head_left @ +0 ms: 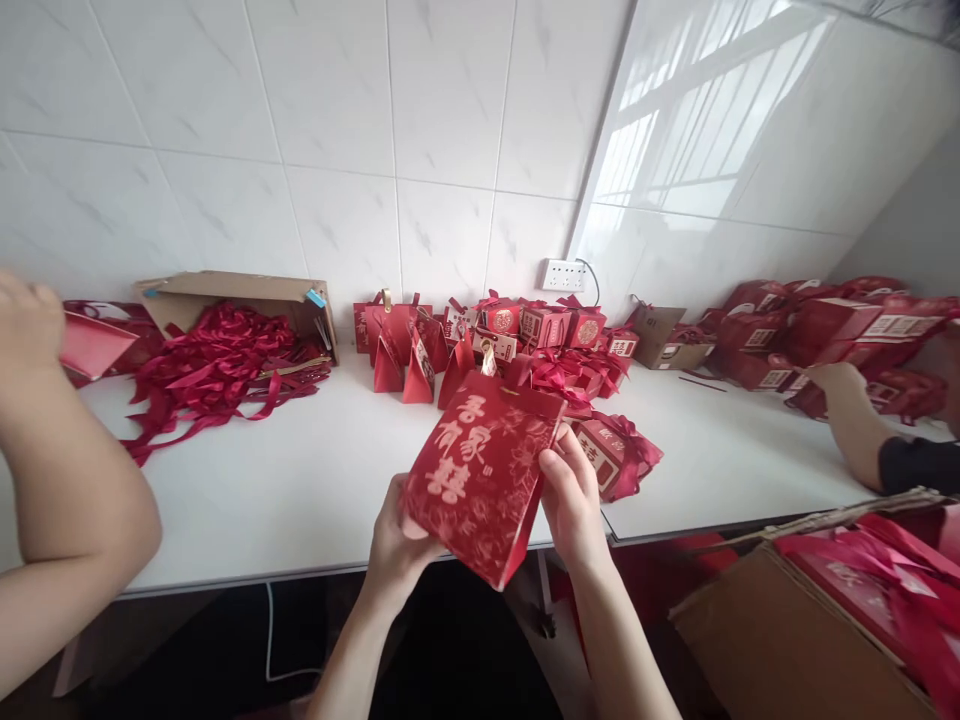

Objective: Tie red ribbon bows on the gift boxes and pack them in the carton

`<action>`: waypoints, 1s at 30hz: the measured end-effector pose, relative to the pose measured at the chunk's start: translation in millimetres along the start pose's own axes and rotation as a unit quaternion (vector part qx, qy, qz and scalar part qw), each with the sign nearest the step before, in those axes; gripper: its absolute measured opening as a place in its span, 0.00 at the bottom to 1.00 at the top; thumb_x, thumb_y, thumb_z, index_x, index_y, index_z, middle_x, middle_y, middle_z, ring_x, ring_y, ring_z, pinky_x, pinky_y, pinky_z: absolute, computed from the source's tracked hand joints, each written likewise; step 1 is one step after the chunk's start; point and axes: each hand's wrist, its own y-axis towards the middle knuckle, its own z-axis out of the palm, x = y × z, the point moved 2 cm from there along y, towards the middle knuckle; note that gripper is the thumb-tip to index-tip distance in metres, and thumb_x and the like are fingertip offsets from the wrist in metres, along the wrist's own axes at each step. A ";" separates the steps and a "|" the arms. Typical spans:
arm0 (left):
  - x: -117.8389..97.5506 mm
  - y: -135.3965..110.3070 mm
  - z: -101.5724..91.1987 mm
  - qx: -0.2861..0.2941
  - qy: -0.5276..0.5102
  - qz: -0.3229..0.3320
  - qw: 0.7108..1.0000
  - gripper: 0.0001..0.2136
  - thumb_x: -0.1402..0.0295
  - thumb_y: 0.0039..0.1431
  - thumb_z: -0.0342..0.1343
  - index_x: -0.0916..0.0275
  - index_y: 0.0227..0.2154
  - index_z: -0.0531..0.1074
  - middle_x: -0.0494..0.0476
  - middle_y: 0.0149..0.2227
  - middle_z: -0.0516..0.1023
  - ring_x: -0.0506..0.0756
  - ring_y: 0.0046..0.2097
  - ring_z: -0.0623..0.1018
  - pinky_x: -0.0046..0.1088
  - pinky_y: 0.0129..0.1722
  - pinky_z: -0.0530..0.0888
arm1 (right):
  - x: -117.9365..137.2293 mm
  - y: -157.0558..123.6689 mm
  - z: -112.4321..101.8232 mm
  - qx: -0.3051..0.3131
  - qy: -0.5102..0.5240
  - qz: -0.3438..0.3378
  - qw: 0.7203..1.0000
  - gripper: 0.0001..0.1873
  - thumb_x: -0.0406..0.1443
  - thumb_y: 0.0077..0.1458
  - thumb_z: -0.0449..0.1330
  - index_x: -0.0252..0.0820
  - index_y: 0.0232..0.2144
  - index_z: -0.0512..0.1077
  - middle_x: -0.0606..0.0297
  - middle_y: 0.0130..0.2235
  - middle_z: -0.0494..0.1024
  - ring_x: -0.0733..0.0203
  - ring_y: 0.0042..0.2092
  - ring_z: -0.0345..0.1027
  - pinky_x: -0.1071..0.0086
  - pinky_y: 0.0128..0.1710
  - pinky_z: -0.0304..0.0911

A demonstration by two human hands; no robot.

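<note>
A red gift box (480,480) with pale Chinese characters and a flower print is tilted in the air over the table's front edge. My left hand (401,540) grips its lower left corner, fingers partly behind it. My right hand (574,490) holds its upper right side, the thumb along the edge. Just beyond it, to the right, a red box with a ribbon bow (619,455) lies on the white table (300,500). Behind stand several small red peaked boxes (418,370) and a cluster of finished red boxes (544,325).
A cardboard box (232,283) spills dark red ribbons (217,370) at left. Another person's arm (82,480) reaches in there. At right, a co-worker's hand (836,385) touches piled red boxes (832,330). A carton (787,630) of ribboned boxes stands at lower right. A power strip (564,274) is on the wall.
</note>
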 end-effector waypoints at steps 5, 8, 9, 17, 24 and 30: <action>11.5 -20.5 -3.6 -0.021 0.122 0.247 0.961 0.22 0.68 0.34 0.72 0.56 0.36 0.71 0.54 0.43 0.70 0.56 0.41 0.75 0.31 0.39 0.76 | 10.6 -7.5 0.5 0.015 -0.023 0.017 0.999 0.10 0.44 0.53 0.62 0.46 0.31 0.68 0.72 0.30 0.70 0.68 0.29 0.63 0.76 0.30 0.61; 12.0 -30.3 0.5 -0.027 0.129 0.335 0.933 0.13 0.69 0.44 0.67 0.58 0.32 0.70 0.53 0.39 0.67 0.53 0.37 0.75 0.25 0.32 0.76 | 18.0 -15.0 0.4 -0.007 -0.040 0.015 0.999 0.11 0.45 0.52 0.62 0.45 0.31 0.69 0.72 0.28 0.70 0.68 0.28 0.62 0.77 0.30 0.60; 11.9 -32.8 1.9 -0.032 0.118 0.342 0.932 0.10 0.68 0.48 0.65 0.58 0.30 0.70 0.53 0.38 0.67 0.52 0.36 0.75 0.24 0.31 0.75 | 20.5 -17.4 0.1 -0.010 -0.044 0.011 0.999 0.11 0.45 0.52 0.62 0.44 0.30 0.69 0.72 0.28 0.69 0.68 0.29 0.62 0.77 0.30 0.60; 7.9 -43.7 11.2 -0.020 0.076 0.321 0.944 0.09 0.63 0.51 0.64 0.58 0.29 0.70 0.52 0.37 0.67 0.51 0.35 0.74 0.22 0.29 0.75 | 32.0 -30.0 -4.1 -0.029 -0.053 -0.014 0.998 0.12 0.46 0.51 0.62 0.45 0.30 0.69 0.72 0.29 0.69 0.67 0.29 0.63 0.76 0.30 0.61; -19.8 -47.2 30.0 -0.020 -0.025 0.256 0.966 0.26 0.66 0.43 0.70 0.52 0.46 0.69 0.54 0.46 0.71 0.53 0.46 0.76 0.24 0.43 0.77 | 26.1 -37.4 -10.1 -0.138 -0.003 0.026 0.990 0.14 0.48 0.46 0.64 0.44 0.29 0.69 0.71 0.28 0.72 0.65 0.28 0.64 0.72 0.30 0.62; -40.4 -62.1 54.6 0.019 -0.012 0.286 0.958 0.29 0.77 0.47 0.66 0.50 0.51 0.67 0.52 0.48 0.76 0.48 0.47 0.77 0.18 0.47 0.75 | 0.1 -56.2 -6.7 -0.115 0.111 0.148 0.976 0.15 0.47 0.43 0.65 0.43 0.29 0.74 0.67 0.27 0.77 0.59 0.31 0.71 0.66 0.34 0.68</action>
